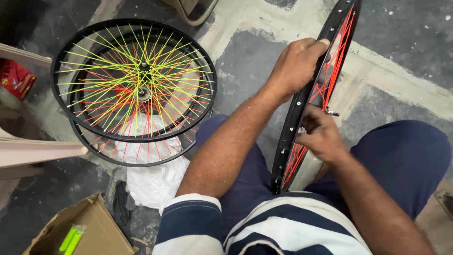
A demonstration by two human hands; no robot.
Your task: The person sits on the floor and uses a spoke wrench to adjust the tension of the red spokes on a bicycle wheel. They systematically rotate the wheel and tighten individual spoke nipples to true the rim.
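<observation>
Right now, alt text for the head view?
A seated person holds a black bicycle rim with red spokes upright between the knees, left hand on its top edge, right hand at the spokes. Two finished wheels lie stacked on the floor to the left.

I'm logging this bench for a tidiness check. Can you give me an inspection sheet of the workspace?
Surface: worn concrete floor, patchy.
Job's things: black wheel with red spokes, upright between the knees.
Clutter: stacked wheels with yellow and red spokes on white cloth; cardboard box.
Grippers: left hand grips the rim; right hand at the spokes.
Cables: nothing seen.
Surroundings: red packet, boards at left.
</observation>
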